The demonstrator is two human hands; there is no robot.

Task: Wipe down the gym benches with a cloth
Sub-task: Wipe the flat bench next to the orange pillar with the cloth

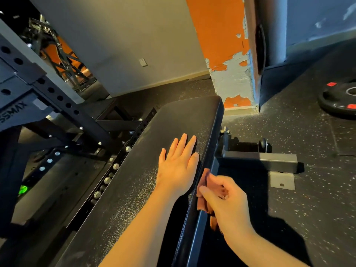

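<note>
Your L hand (178, 166) lies flat, fingers straight, on the black bench pad (134, 189) mid-frame. At 5 o'clock, your R hand (225, 201) pinches a rust-brown cloth (205, 177) against the pad's R edge.

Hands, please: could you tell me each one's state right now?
Left hand: open, flat on the bench pad.
Right hand: gripping the cloth.

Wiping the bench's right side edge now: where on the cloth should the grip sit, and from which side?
Hold the cloth at its bunched upper part, where the right hand pinches it, coming from the floor side on the right. The bench pad blocks the left, and the tail hangs loose below.
</note>
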